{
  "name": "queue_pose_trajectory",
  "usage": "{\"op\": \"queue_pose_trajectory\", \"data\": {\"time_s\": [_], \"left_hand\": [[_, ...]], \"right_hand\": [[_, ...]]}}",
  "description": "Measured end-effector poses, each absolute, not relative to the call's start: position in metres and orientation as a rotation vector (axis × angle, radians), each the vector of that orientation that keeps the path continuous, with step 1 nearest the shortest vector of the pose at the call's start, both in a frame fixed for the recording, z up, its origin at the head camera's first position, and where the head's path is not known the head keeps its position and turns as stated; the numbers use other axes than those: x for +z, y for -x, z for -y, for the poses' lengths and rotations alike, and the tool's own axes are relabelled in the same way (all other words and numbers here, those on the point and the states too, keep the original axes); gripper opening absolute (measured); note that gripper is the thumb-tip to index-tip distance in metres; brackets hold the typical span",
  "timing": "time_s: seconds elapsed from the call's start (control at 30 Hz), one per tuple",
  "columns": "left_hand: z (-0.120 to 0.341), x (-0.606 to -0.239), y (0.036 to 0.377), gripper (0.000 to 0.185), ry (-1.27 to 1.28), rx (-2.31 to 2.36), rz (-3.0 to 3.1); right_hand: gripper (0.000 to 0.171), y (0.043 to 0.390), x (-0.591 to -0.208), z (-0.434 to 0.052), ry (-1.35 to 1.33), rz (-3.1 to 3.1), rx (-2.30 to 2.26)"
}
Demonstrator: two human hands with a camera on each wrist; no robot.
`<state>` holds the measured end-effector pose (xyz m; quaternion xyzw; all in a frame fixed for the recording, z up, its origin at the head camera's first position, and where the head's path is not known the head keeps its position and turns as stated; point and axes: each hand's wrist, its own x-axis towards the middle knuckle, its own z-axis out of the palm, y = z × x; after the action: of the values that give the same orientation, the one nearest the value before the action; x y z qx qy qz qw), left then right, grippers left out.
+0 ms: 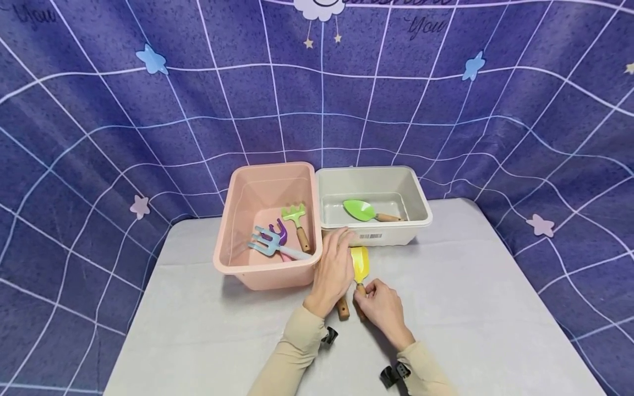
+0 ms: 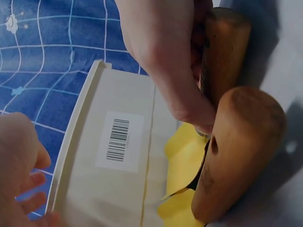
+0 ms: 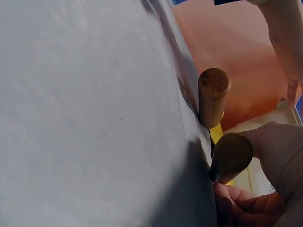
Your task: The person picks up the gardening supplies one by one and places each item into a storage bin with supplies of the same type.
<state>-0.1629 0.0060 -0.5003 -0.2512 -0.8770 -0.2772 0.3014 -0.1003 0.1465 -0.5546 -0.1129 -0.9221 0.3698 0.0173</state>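
The right hand [image 1: 382, 304] grips the wooden handle of a yellow trowel [image 1: 360, 265], fingers curled round it near the ferrule; the left wrist view shows this pinch close up. The trowel lies flat on the table [image 1: 475, 308], blade pointing toward the far edge, its tip just short of the front wall of the white bin [image 1: 376, 236]. The left hand [image 1: 335, 270] rests over a second tool [image 1: 343, 309] beside it, fingers extended and relaxed toward the bins; only that tool's wooden handle shows below the palm, and its head is hidden, so its type cannot be told. The two handles lie side by side, close together, as the right wrist view confirms.

Beyond the hands, the white bin stands at the middle of the table's far edge, barcode label facing the person, with a green trowel [image 1: 364, 210] inside. Touching it on the left is a pink bin [image 1: 233, 231] holding a green rake [image 1: 296, 219], a blue fork [image 1: 267, 243] and a purple tool [image 1: 280, 231].

Judgement: to lift the yellow trowel cleanly, the grip should stay firm on the handle and the blade should rise clear of the white bin's wall before travelling. The neighbouring handle is close enough to be knocked; the left hand's cover should steady it.
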Motion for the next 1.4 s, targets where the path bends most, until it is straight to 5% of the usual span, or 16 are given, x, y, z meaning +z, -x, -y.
{"op": "queue_pose_trajectory", "data": {"time_s": [0.9, 1.4], "left_hand": [[-0.006, -0.494, 0.174, 0.042, 0.431, -0.783, 2.418], [-0.023, -0.494, 0.19, 0.025, 0.337, -0.675, 2.382]], "right_hand": [[0.014, 0.096, -0.554, -0.164, 0.35, 2.829, 1.112], [0.014, 0.096, -0.561, -0.174, 0.318, 2.788, 1.098]]}}
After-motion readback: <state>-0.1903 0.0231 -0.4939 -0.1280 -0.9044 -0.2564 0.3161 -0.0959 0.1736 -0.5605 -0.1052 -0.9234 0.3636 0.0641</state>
